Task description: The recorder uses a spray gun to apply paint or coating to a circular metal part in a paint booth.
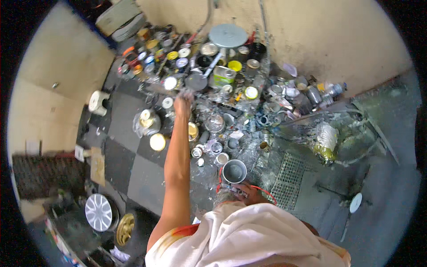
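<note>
My left arm stretches forward, and my left hand (183, 100) is at the front edge of the cluttered bench, just below a dark round tin (195, 82). The fingers are blurred, so whether they hold anything cannot be made out. Close to my body, my right hand (252, 194) is closed at a grey metal cup (234, 171) with an open top. The cup hides part of the fingers. A thin red cord or hose (264, 192) runs beside that hand. White-lidded tins (170, 83) and a green-labelled rectangular can (223, 77) stand near my left hand.
A large round grey lid (228, 35) rises at the back of the bench. Plastic bottles (331, 90) and used cups crowd the right side. On the floor are a perforated grate (288, 180), a yellow-lidded tin (157, 142) and a white stool (98, 103). Wheel covers (98, 212) lie lower left.
</note>
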`<state>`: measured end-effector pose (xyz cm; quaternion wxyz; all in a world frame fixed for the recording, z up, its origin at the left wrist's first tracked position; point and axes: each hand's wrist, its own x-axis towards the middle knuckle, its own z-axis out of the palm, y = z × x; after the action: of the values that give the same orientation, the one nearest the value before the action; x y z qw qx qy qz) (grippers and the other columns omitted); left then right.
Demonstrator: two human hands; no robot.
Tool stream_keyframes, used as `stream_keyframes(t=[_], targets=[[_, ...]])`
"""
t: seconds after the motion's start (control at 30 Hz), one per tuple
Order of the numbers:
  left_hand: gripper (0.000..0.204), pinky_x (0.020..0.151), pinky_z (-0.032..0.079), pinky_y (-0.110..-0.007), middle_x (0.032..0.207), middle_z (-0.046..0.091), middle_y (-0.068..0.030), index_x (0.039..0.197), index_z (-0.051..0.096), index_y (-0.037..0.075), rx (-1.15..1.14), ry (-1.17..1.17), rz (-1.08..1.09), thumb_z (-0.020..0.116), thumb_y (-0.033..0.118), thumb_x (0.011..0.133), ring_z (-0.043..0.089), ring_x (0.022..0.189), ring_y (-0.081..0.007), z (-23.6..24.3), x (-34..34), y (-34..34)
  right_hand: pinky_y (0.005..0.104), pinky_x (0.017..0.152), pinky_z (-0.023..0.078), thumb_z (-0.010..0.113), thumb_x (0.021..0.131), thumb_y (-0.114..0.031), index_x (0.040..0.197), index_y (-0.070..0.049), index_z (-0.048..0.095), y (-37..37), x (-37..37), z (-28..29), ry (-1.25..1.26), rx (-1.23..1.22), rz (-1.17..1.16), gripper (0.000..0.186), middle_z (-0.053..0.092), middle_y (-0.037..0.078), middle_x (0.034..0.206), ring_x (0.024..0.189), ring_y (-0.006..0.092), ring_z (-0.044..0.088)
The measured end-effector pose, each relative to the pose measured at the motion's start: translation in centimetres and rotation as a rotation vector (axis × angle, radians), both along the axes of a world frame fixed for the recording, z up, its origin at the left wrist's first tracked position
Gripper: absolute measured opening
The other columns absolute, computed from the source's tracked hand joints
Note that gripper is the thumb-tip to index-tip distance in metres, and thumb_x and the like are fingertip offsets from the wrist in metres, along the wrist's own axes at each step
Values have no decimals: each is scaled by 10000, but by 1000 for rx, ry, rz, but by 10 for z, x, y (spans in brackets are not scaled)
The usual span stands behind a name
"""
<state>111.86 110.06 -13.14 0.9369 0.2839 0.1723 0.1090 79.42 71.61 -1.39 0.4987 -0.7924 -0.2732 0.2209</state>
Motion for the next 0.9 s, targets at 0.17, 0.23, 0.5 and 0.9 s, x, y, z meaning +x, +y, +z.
stream_keyframes(t=[0.17, 0.23, 0.5, 0.9], targets=[[172, 652, 501, -343, 835, 646, -94, 979, 666, 24, 431, 713, 158, 599, 177, 938, 593, 700, -209, -27, -316, 14, 466, 1024, 499, 745, 864, -199, 1238, -106, 654, -2, 25, -19, -17, 15, 388, 396, 588, 172, 1345, 1201, 386, 584], [285, 677, 524, -328, 876, 659, -116, 1164, 609, 10, 254, 682, 402, 461, 185, 994, 618, 718, -217, -47, -496, -9, 470, 1045, 484, 744, 885, -206, 1357, -128, 618, 13, 30, -4, -79, 94, 568, 495, 602, 168, 1359, 1246, 391, 576], [387, 753, 546, -345, 1062, 716, -102, 1290, 621, 65, 14, 1131, 562, 413, 237, 1013, 689, 821, -213, 31, -747, -445, 411, 1020, 479, 714, 921, -171, 1337, -67, 620, 21, 25, 25, 3, 113, 1161, 439, 623, 216, 1326, 1214, 374, 603], [427, 602, 541, -360, 880, 722, -74, 1181, 672, 64, -133, 1464, 748, 643, 417, 942, 662, 709, -182, 50, -557, -811, 368, 934, 510, 708, 913, -52, 1326, -51, 594, -45, -112, 84, 112, 187, 1919, 428, 662, 188, 1228, 1097, 269, 660]])
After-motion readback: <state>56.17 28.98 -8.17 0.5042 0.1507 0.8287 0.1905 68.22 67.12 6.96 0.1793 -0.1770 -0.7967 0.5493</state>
